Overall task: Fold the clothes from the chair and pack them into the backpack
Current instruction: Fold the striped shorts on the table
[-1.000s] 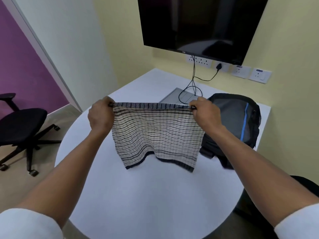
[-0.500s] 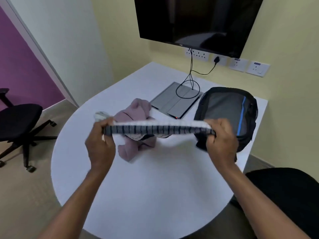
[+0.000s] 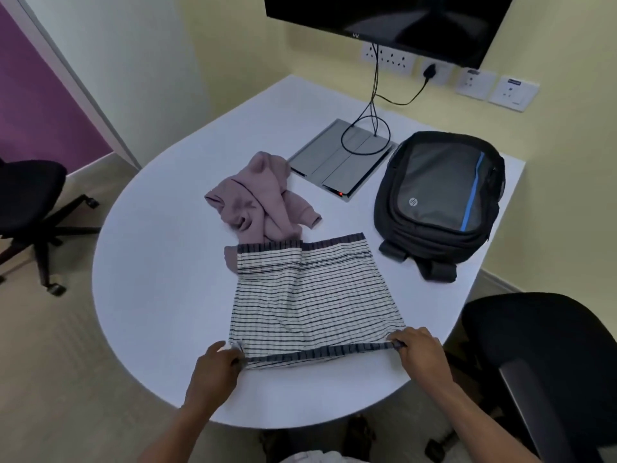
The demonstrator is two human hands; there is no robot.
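A white garment with thin dark stripes lies spread flat on the white table. My left hand pinches its near left corner and my right hand pinches its near right corner, both at the dark hem. Its far edge overlaps a crumpled mauve sweater lying beyond it. A black backpack with a blue stripe lies closed on the table to the right, apart from both hands.
A grey cable box with black cords sits in the table behind the sweater. A wall screen hangs above. One black office chair stands at the left, another close at the right.
The striped garment was held up in the air and has been swung down and laid flat on the table. Both hands moved toward me, still holding its corners.
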